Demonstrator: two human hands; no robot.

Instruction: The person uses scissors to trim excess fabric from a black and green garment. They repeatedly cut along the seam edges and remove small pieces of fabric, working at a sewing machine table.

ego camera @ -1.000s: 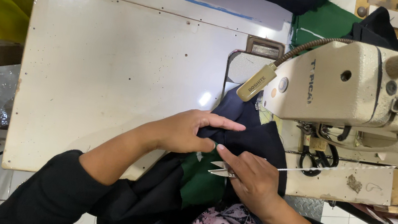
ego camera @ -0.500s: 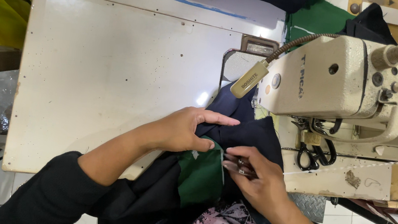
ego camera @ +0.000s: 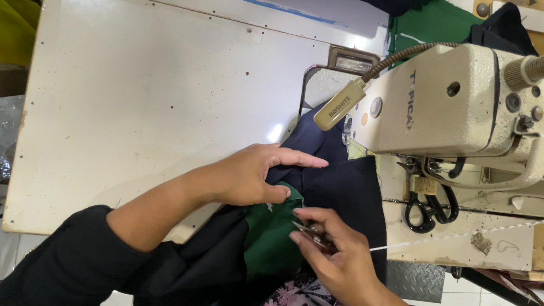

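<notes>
The left hand (ego camera: 252,175) lies flat on the dark cloth (ego camera: 343,189), its fingers spread and pressing the cloth down on the table (ego camera: 155,90), with the thumb at the edge of a green patch (ego camera: 269,236). It grips nothing; it only holds the cloth still. The right hand (ego camera: 341,262) is closed around small snips (ego camera: 310,232), whose tips point at the green patch just beside the left thumb. A thin white thread (ego camera: 455,234) runs from near this hand toward the sewing machine (ego camera: 471,108). The cloth lies partly on the table in front of the machine and partly over the lap.

I think the main danger is the closeness of the blades to the left thumb (they are almost touching it). If the cloth slips under the flat hand, the snips may nick the thumb or cut the green cloth instead of the thread. A pull on the thread could also drag the seam and wrinkle it. Black scissors (ego camera: 427,210) hang on the machine, well apart from the hands.
</notes>
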